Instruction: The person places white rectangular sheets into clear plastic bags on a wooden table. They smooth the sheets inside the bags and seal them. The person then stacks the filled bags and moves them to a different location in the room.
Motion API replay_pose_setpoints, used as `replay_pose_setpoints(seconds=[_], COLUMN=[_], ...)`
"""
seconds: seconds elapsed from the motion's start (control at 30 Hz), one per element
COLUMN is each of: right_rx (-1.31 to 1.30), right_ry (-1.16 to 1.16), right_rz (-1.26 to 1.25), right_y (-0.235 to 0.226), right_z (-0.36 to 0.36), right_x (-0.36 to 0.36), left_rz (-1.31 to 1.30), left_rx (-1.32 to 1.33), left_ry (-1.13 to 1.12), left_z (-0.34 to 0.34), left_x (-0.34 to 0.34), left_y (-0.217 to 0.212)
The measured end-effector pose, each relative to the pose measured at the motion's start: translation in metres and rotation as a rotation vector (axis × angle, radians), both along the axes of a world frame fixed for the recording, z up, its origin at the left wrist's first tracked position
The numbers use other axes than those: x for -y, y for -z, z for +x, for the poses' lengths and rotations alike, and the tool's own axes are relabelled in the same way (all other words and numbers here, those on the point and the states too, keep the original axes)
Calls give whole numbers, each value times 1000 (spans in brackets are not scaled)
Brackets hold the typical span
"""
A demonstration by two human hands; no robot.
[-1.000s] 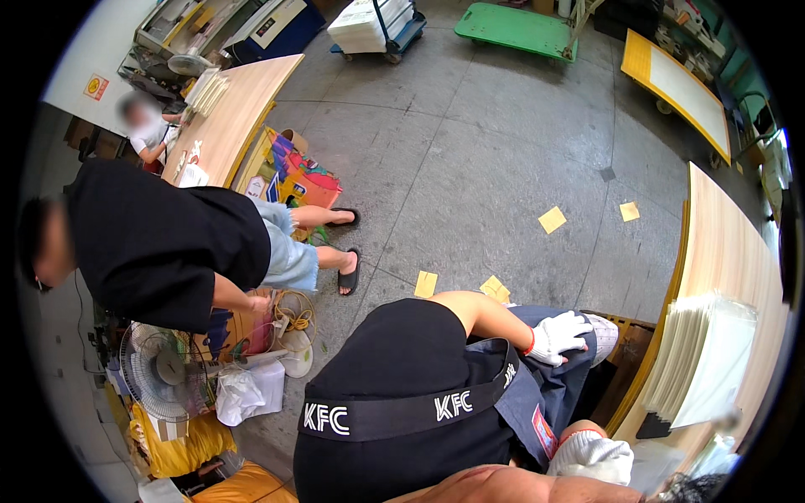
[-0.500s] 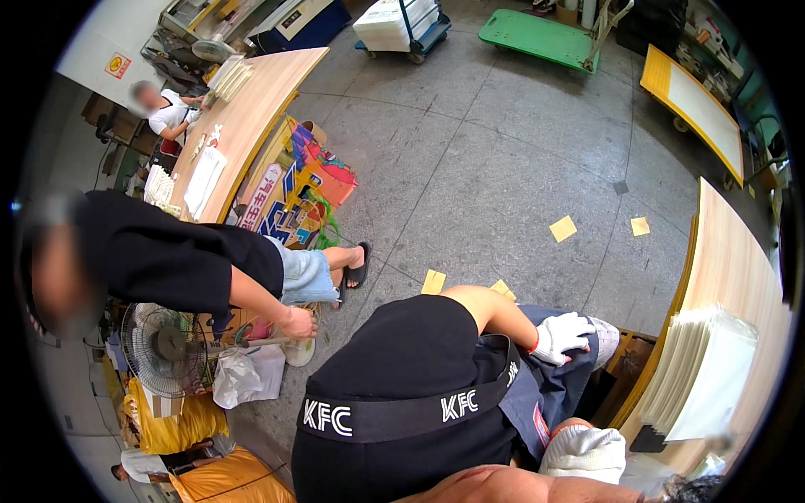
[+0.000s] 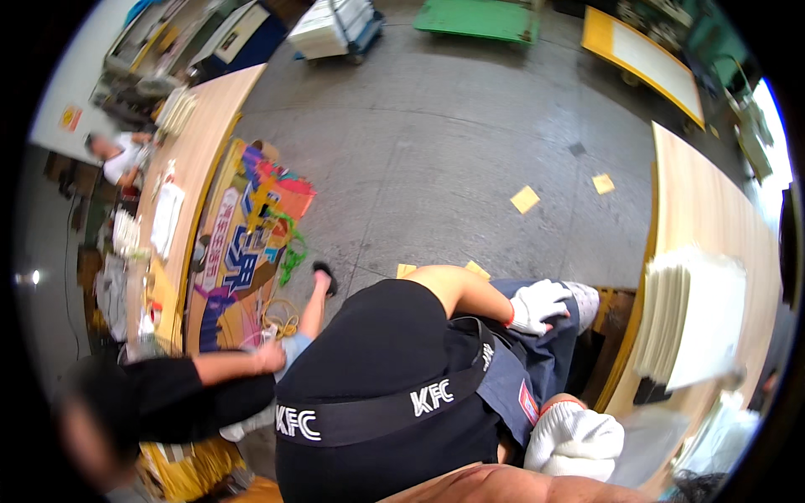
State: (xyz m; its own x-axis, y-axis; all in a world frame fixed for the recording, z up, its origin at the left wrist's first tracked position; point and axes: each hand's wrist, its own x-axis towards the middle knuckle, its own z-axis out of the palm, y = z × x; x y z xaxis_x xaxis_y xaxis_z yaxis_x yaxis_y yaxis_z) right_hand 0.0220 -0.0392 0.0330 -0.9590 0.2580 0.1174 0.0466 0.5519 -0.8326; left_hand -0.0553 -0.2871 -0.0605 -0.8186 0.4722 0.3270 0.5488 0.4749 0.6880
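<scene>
The left hand's [image 3: 539,308] gloved fingers lie loosely spread on the dark lap cloth [image 3: 549,362] beneath them, while the right hand's [image 3: 574,441] fingers are hidden, their grip impossible to tell, a sheet stack [image 3: 692,318] beyond them.

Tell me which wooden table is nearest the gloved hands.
The right-hand table, bearing the thick white stack; the left-hand table is farther off, beside colourful printed boards.

A black short-sleeved top [image 3: 369,335] carries a wide black band [image 3: 360,425] with bold white lettering. Below it, a dark blue-grey garment [image 3: 500,387] bears a red-edged patch [image 3: 527,402]. White gloves [image 3: 535,308] have orange-red cuff edges
</scene>
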Motion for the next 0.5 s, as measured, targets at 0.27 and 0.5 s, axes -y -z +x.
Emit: replay_pose_setpoints(seconds=[0.27,0.5], right_rx=[-179,-678], right_ry=[109,-370], right_rz=[108,456], right_y=[-36,-98], right_z=[73,129], right_x=[16,65], left_rz=[-190,-237], left_rx=[105,5], left_ry=[149,263], left_z=[-17,-14], left_x=[-5,-37], left_y=[2,-3])
